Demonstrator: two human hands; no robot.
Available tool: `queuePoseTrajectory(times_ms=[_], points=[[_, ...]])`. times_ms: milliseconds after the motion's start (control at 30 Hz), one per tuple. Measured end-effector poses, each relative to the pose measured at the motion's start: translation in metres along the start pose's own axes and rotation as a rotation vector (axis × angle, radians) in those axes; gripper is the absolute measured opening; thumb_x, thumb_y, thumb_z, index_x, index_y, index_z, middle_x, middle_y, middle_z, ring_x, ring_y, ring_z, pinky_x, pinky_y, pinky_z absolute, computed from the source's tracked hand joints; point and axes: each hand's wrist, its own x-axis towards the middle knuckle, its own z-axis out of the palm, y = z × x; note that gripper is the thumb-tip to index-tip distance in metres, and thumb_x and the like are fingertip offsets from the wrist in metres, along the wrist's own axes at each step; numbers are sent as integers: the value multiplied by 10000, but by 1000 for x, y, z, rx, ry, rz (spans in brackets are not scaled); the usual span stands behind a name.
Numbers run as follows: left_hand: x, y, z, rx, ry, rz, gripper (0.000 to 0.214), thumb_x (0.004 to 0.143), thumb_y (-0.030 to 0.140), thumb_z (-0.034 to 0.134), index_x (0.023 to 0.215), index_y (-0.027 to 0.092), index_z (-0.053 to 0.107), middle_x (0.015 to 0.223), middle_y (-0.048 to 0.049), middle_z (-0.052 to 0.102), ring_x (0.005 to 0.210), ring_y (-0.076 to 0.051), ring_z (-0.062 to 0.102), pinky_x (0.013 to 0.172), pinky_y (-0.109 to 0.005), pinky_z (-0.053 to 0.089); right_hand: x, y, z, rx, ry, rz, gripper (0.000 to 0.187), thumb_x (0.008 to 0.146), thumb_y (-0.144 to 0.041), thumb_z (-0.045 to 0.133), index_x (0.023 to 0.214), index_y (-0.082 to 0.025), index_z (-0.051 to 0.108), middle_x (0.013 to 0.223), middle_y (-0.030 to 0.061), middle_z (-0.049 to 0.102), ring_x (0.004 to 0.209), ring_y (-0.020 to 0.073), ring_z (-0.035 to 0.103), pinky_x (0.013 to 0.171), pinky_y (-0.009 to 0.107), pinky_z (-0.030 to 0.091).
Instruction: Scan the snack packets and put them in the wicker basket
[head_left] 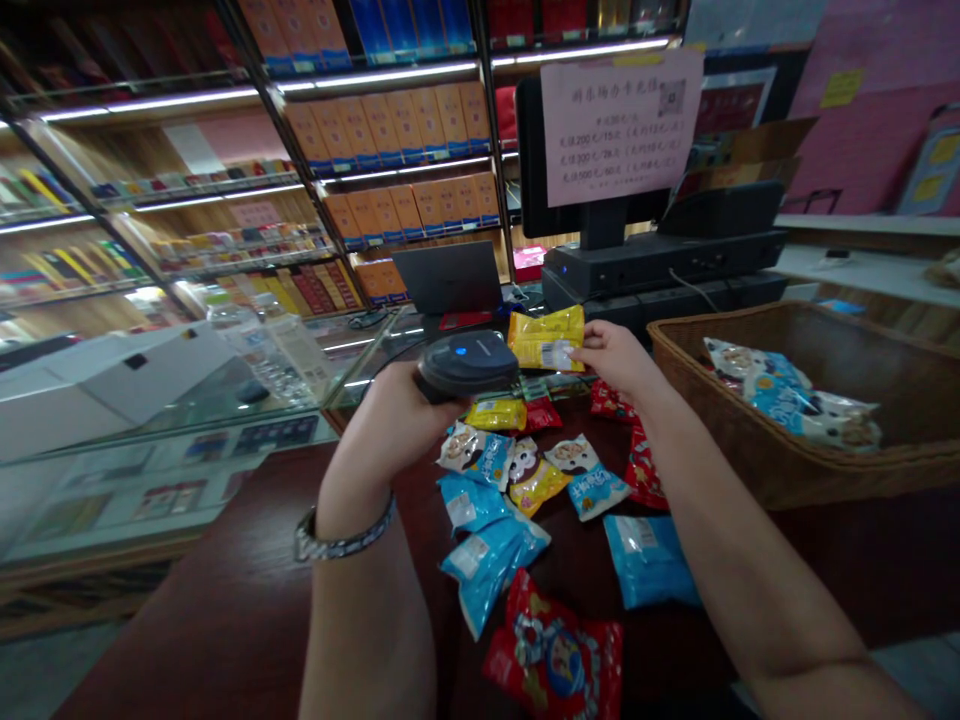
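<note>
My left hand (pixel 397 415) is wrapped round a dark barcode scanner (pixel 469 362) with a small blue light on top, its front toward the right. In my right hand (pixel 619 355) a yellow snack bag (pixel 546 338) is pinched at its right edge, with a white barcode label turned toward me. The scanner's nose is close to the bag. Below both hands several snack bags lie spread on the dark red tabletop: a blue bag (pixel 495 562), a red bag (pixel 559 650), a blue-and-white bag (pixel 587 477) and a small yellow bag (pixel 496 414).
A wicker basket (pixel 750 465) holding several snack bags stands at the right. Behind are a monitor (pixel 532 160) with a paper sign (pixel 622 125) and a laptop (pixel 448 278). A glass counter (pixel 255 435) with bottles (pixel 259 345) and a white box (pixel 97 385) lies left.
</note>
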Motion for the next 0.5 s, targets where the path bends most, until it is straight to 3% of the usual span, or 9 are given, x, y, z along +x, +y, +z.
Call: queuePoseTrajectory(times_ms=[100, 300, 500], points=[[3, 4, 7, -1, 12, -11, 362, 704, 320, 713, 1011, 141, 780, 898, -53, 789, 960, -314, 705, 778, -359, 565, 0, 0, -2, -79, -25, -21, 263, 688, -173, 820, 850, -182, 614, 816, 41, 763, 637, 174, 707, 561, 267, 580], [4, 6, 13, 18, -53, -51, 328, 721, 360, 696, 950, 146, 790, 835, -44, 778, 807, -279, 703, 686, -332, 549, -3, -2, -2, -163, -81, -76, 195, 736, -209, 762, 858, -195, 611, 891, 78, 771, 659, 220, 722, 583, 309, 591], [2, 3, 10, 25, -58, -59, 306, 728, 358, 690, 912, 132, 785, 751, -25, 745, 700, -230, 670, 620, -292, 521, 3, -4, 0, -106, -63, -44, 218, 721, -162, 762, 873, -194, 609, 888, 63, 767, 718, 201, 725, 611, 293, 595]])
